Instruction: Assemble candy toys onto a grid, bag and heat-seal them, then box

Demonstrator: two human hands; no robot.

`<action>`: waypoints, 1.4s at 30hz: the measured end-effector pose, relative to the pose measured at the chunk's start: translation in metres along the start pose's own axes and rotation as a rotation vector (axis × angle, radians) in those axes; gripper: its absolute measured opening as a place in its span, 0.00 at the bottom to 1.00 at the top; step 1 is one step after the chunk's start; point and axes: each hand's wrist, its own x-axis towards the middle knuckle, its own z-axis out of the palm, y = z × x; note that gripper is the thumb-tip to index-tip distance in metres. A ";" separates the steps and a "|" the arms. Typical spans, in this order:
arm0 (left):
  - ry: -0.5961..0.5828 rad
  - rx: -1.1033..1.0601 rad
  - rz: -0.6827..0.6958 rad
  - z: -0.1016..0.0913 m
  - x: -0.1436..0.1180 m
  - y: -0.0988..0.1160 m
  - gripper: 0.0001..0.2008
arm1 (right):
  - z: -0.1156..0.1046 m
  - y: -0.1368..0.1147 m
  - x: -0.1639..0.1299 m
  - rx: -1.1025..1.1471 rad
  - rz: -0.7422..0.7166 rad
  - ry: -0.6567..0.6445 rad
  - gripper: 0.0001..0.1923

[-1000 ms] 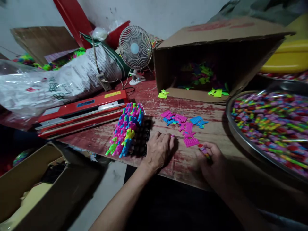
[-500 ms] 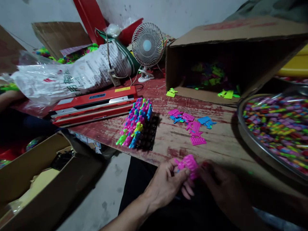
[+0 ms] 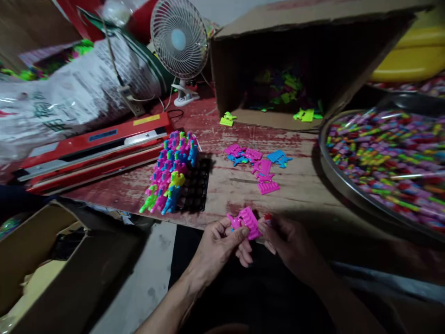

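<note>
At table edge | pink toy (image 3: 247,222): ridged, comb-like | both hands' grip

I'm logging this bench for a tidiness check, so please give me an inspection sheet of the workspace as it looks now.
Surface: worn red-painted wooden table, paint scraped through.
Job's things: pink plastic piece held at the table's near edge; a small red bit beside it.
Clutter: loose pink and blue pieces; black tray stacked with coloured pieces; metal pan of mixed bits; tipped cardboard box; red sealer; printed bag.
Grippers: left hand pinches the pink piece; right hand touches it, grip unclear.
Cables: cord by the fan.
Surroundings: open box on the floor.
</note>
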 end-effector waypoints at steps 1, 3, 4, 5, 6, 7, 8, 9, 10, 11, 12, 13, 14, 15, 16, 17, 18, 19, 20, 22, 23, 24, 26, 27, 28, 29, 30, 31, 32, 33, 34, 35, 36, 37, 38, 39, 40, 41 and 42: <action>-0.024 -0.003 -0.009 0.001 0.001 0.000 0.24 | -0.001 0.003 -0.001 0.014 0.014 0.010 0.16; -0.073 0.010 -0.013 0.001 0.003 0.001 0.24 | -0.002 0.009 -0.002 0.035 0.024 0.034 0.17; -0.094 0.028 -0.013 0.000 0.003 0.002 0.24 | -0.002 0.012 -0.002 0.057 0.027 0.047 0.17; -0.109 0.052 -0.016 0.000 0.003 0.002 0.24 | -0.001 0.015 -0.002 0.098 0.032 0.063 0.17; -0.113 0.080 -0.017 0.000 0.002 0.003 0.24 | 0.000 0.017 -0.002 0.157 0.042 0.084 0.17; -0.105 0.108 -0.015 0.000 0.002 0.003 0.24 | 0.002 0.019 -0.002 0.222 0.054 0.110 0.17; -0.088 0.129 -0.008 0.001 0.001 0.003 0.24 | 0.004 0.019 -0.002 0.274 0.062 0.135 0.17; -0.071 0.142 0.003 0.002 0.001 0.003 0.23 | 0.007 0.018 -0.002 0.298 0.059 0.152 0.17; -0.052 0.145 0.016 0.004 0.001 0.003 0.23 | 0.010 0.016 -0.003 0.287 0.044 0.160 0.17; -0.028 0.142 0.032 0.006 0.001 0.003 0.21 | 0.013 0.013 -0.004 0.243 0.020 0.159 0.16; 0.001 0.139 0.048 0.008 0.001 0.002 0.19 | 0.016 0.008 -0.006 0.178 -0.007 0.155 0.15; 0.030 0.132 0.065 0.010 0.002 0.001 0.17 | 0.018 0.004 -0.008 0.110 -0.033 0.149 0.15; 0.056 0.125 0.080 0.011 0.002 0.000 0.17 | 0.019 -0.001 -0.010 0.049 -0.059 0.142 0.14; 0.076 0.113 0.093 0.012 0.002 -0.001 0.18 | 0.019 -0.004 -0.012 -0.003 -0.086 0.134 0.12; 0.086 0.096 0.102 0.012 0.002 -0.001 0.19 | 0.017 -0.006 -0.015 -0.048 -0.109 0.127 0.10; 0.077 0.075 0.097 0.011 0.002 -0.002 0.19 | 0.014 -0.007 -0.016 -0.086 -0.129 0.124 0.08; 0.055 0.053 0.079 0.010 0.001 -0.003 0.19 | 0.010 -0.007 -0.018 -0.118 -0.145 0.128 0.07; 0.029 0.025 0.055 0.008 0.001 -0.003 0.19 | 0.005 -0.005 -0.018 -0.147 -0.151 0.126 0.08; 0.003 -0.004 0.027 0.006 0.000 -0.003 0.18 | 0.001 -0.003 -0.018 -0.171 -0.159 0.121 0.08; -0.046 -0.063 -0.027 0.003 -0.002 -0.003 0.17 | -0.007 0.002 -0.016 -0.186 -0.203 0.059 0.08; -0.064 -0.088 -0.040 0.002 -0.002 -0.003 0.16 | -0.009 0.004 -0.014 -0.170 -0.242 0.017 0.09; -0.077 -0.106 -0.041 0.002 -0.002 -0.003 0.15 | -0.010 0.005 -0.012 -0.142 -0.276 -0.019 0.08; -0.096 -0.121 -0.036 0.000 -0.002 -0.002 0.15 | -0.009 0.006 -0.008 -0.067 -0.312 -0.046 0.07; -0.107 -0.127 -0.036 0.000 -0.002 -0.001 0.14 | -0.008 0.005 -0.007 -0.031 -0.310 -0.047 0.06; -0.121 -0.133 -0.041 -0.001 -0.001 -0.001 0.13 | -0.007 0.004 -0.007 0.005 -0.300 -0.052 0.06; -0.138 -0.143 -0.054 -0.002 -0.001 0.000 0.13 | -0.006 0.003 -0.007 0.048 -0.284 -0.065 0.06; -0.152 -0.158 -0.066 -0.003 0.000 0.000 0.13 | -0.006 0.001 -0.007 0.095 -0.263 -0.082 0.06; -0.162 -0.181 -0.076 -0.003 0.000 0.000 0.12 | -0.005 0.000 -0.007 0.146 -0.238 -0.098 0.05; -0.170 -0.206 -0.084 -0.004 0.001 0.000 0.12 | -0.005 0.000 -0.008 0.195 -0.209 -0.113 0.05; -0.177 -0.232 -0.092 -0.004 0.002 0.000 0.11 | -0.004 0.000 -0.009 0.241 -0.180 -0.120 0.05; -0.184 -0.257 -0.097 -0.004 0.002 -0.002 0.11 | -0.003 0.000 -0.010 0.281 -0.156 -0.120 0.05; -0.190 -0.279 -0.103 -0.004 0.002 -0.003 0.10 | -0.003 0.001 -0.012 0.312 -0.139 -0.116 0.05; -0.199 -0.298 -0.112 -0.004 0.003 -0.005 0.09 | -0.002 0.002 -0.013 0.332 -0.126 -0.111 0.04; -0.204 -0.311 -0.123 -0.004 0.003 -0.006 0.09 | 0.000 0.003 -0.015 0.342 -0.117 -0.098 0.04; -0.200 -0.320 -0.129 -0.003 0.004 -0.007 0.08 | 0.001 0.005 -0.017 0.339 -0.110 -0.077 0.04; -0.191 -0.322 -0.133 -0.003 0.004 -0.008 0.08 | 0.002 0.006 -0.019 0.325 -0.105 -0.047 0.04; -0.181 -0.321 -0.139 -0.002 0.004 -0.009 0.08 | 0.004 0.008 -0.021 0.303 -0.107 -0.014 0.05; -0.175 -0.315 -0.147 -0.002 0.004 -0.009 0.07 | 0.005 0.009 -0.023 0.279 -0.114 0.020 0.05; -0.176 -0.308 -0.161 -0.002 0.004 -0.008 0.07 | 0.006 0.010 -0.025 0.253 -0.132 0.048 0.05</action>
